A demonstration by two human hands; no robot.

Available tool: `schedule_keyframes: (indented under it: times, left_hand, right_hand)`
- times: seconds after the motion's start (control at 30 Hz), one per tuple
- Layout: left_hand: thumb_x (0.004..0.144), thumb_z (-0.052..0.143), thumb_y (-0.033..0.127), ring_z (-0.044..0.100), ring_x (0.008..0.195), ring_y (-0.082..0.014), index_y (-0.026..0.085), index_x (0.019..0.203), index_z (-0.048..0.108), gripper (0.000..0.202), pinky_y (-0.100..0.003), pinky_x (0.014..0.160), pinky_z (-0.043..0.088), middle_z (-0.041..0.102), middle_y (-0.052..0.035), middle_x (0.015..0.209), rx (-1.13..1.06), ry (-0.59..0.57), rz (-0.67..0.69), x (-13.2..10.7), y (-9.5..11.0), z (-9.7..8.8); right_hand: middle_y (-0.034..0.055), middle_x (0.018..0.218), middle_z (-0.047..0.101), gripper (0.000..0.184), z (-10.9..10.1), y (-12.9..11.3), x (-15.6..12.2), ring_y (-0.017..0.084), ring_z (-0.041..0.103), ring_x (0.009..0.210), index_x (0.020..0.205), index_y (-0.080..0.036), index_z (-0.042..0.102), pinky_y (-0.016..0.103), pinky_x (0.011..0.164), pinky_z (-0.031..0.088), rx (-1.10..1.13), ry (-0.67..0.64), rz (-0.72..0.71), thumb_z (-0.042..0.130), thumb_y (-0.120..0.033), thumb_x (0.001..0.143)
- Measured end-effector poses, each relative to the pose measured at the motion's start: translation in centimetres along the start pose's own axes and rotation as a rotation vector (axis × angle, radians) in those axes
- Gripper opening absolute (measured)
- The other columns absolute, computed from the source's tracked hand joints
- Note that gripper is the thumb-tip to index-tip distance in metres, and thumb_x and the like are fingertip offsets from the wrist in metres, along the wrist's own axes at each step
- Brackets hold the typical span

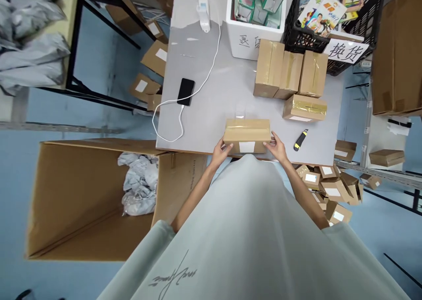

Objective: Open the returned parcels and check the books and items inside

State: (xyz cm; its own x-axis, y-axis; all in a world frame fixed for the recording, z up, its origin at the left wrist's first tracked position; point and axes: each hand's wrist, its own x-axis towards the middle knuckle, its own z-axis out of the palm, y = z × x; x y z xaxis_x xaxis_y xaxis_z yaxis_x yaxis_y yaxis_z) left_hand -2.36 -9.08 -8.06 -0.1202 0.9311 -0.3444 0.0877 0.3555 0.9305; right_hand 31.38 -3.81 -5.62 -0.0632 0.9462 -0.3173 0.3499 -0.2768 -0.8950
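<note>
A taped cardboard box [247, 131] with a white label on its near side rests at the table's front edge, right before my body. My left hand [220, 152] grips its left end, thumb along the near face. At the opposite end my right hand [277, 148] holds it the same way. To the right lies a black and yellow utility knife [300, 140]. Behind it sits another taped box [305, 108], with three upright cardboard boxes [290, 70] in a row beyond.
A white bin [247, 37] of green-and-white packs and a black crate [336, 27] of booklets stand at the back. A phone [186, 92] with a white cable lies left on the table [211, 102]. A large open carton [82, 194] holding grey bags is at floor left; boxes [332, 188] pile lower right.
</note>
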Motion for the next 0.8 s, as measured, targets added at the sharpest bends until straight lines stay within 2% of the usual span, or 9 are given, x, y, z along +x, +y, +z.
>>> schedule_keyframes:
  times: [0.1, 0.2, 0.3, 0.43, 0.53, 0.67, 0.8]
  left_hand:
    - [0.092, 0.084, 0.054, 0.06, 0.16, -0.0391, 0.018, 0.171, 0.052, 0.092, -0.061, 0.134, 0.049, 0.065, -0.0221, 0.168, -0.023, 0.018, 0.005, 2.1, -0.2, 0.0]
    - [0.093, 0.082, 0.056, 0.063, 0.158, -0.0394, 0.015, 0.162, 0.059, 0.084, -0.063, 0.136, 0.047, 0.07, -0.0252, 0.16, -0.034, 0.004, 0.002, 4.7, -0.6, 0.3]
    - [0.097, 0.077, 0.063, 0.066, 0.154, -0.0365, 0.017, 0.15, 0.067, 0.071, -0.061, 0.135, 0.047, 0.072, -0.0234, 0.157, -0.045, 0.002, 0.013, 7.0, -0.8, 0.9]
    - [0.094, 0.08, 0.063, 0.068, 0.151, -0.0367, 0.018, 0.149, 0.068, 0.072, -0.061, 0.135, 0.047, 0.07, -0.0223, 0.161, -0.053, -0.032, 0.006, 8.7, -0.5, 1.2]
    - [0.088, 0.088, 0.057, 0.067, 0.152, -0.0401, 0.017, 0.154, 0.065, 0.081, -0.064, 0.133, 0.049, 0.064, -0.025, 0.167, -0.046, -0.071, -0.033, 8.5, -0.2, 0.9]
    - [0.079, 0.096, 0.05, 0.061, 0.159, -0.0432, 0.017, 0.161, 0.061, 0.096, -0.065, 0.133, 0.049, 0.06, -0.0263, 0.171, -0.019, -0.146, -0.076, 6.4, -0.4, 0.5]
    - [0.076, 0.095, 0.045, 0.057, 0.163, -0.0411, 0.022, 0.17, 0.054, 0.106, -0.062, 0.131, 0.052, 0.057, -0.0214, 0.176, -0.021, -0.222, -0.064, 4.0, -1.0, 0.5]
  right_hand:
    - [0.0192, 0.133, 0.083, 0.089, -1.0, -1.2, 1.8, 0.037, 0.08, 0.115, 0.148, -0.017, 0.073, 0.059, 0.114, 0.064, -0.092, 0.092, -0.016, 0.072, -0.084, 0.089]
    - [0.0201, 0.129, 0.085, 0.079, -1.5, -1.9, 4.7, 0.038, 0.079, 0.12, 0.128, -0.019, 0.081, 0.06, 0.117, 0.062, -0.145, 0.116, -0.027, 0.063, -0.087, 0.093]
    - [0.0203, 0.128, 0.086, 0.076, -1.4, -2.0, 7.5, 0.039, 0.079, 0.122, 0.123, -0.018, 0.083, 0.059, 0.118, 0.061, -0.136, 0.105, -0.005, 0.065, -0.086, 0.094]
    - [0.0206, 0.13, 0.085, 0.075, -1.3, -1.4, 9.0, 0.037, 0.078, 0.123, 0.125, -0.016, 0.083, 0.058, 0.118, 0.06, -0.092, 0.076, 0.042, 0.068, -0.083, 0.093]
    - [0.0191, 0.129, 0.085, 0.081, -1.2, -0.4, 7.9, 0.034, 0.077, 0.125, 0.133, -0.015, 0.081, 0.057, 0.117, 0.061, -0.04, 0.071, 0.094, 0.066, -0.084, 0.094]
    - [0.0191, 0.135, 0.083, 0.091, -0.8, 1.1, 4.1, 0.033, 0.077, 0.128, 0.147, -0.014, 0.074, 0.058, 0.116, 0.063, 0.054, 0.055, 0.209, 0.071, -0.085, 0.09]
    - [0.0174, 0.153, 0.077, 0.089, 0.2, 1.5, 0.6, 0.036, 0.071, 0.143, 0.151, -0.021, 0.074, 0.06, 0.122, 0.059, 0.12, -0.039, 0.163, 0.082, -0.079, 0.084]
